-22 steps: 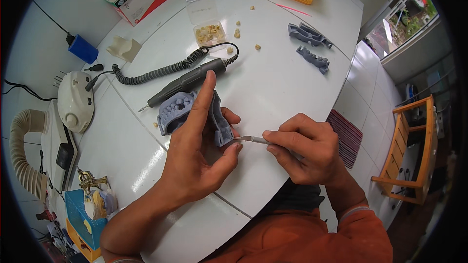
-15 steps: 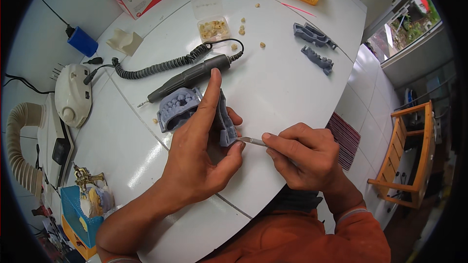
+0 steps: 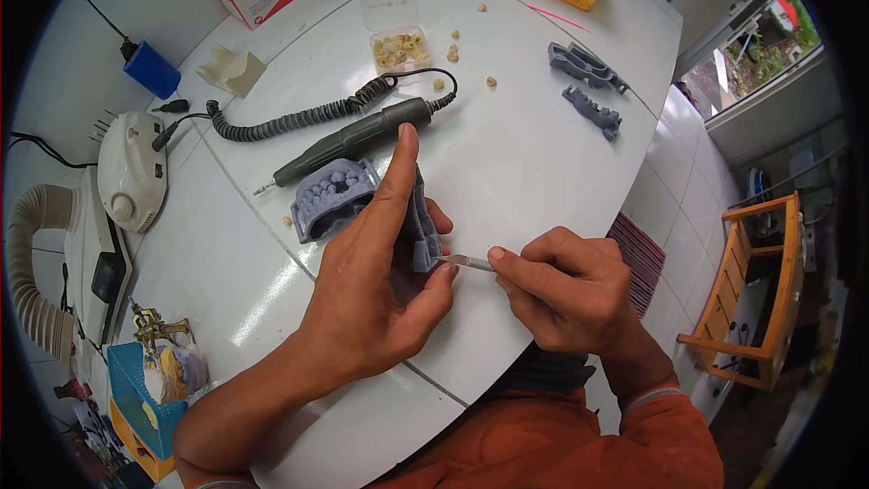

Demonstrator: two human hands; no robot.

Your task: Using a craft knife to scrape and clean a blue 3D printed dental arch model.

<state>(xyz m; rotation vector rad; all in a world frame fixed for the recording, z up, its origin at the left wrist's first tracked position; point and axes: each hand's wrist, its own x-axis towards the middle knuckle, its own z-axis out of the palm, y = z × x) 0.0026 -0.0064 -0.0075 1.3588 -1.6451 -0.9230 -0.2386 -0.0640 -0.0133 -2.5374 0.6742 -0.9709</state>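
My left hand (image 3: pixel 371 281) grips a grey dental model (image 3: pixel 424 235), its index finger stretched up along the near side and its thumb by the lower end. A small craft knife (image 3: pixel 472 262) is pinched in my right hand (image 3: pixel 575 285); its blade tip meets the model's lower end, close to my left thumb. Just beyond my left hand lies another grey dental model (image 3: pixel 335 195) with a row of teeth. Behind that rests a black rotary handpiece (image 3: pixel 353 142) with a coiled cord (image 3: pixel 299 120).
A clear box of small tooth-like pieces (image 3: pixel 400 50) stands at the back, loose pieces beside it. More grey model parts (image 3: pixel 593 111) lie at the right. A white control unit (image 3: pixel 133 172), a ribbed hose (image 3: pixel 36 263) and a blue basket (image 3: pixel 145 394) line the left.
Both hands hold nearly the same pose, the knife tip still at the model's lower end. The whole view has shifted very slightly.
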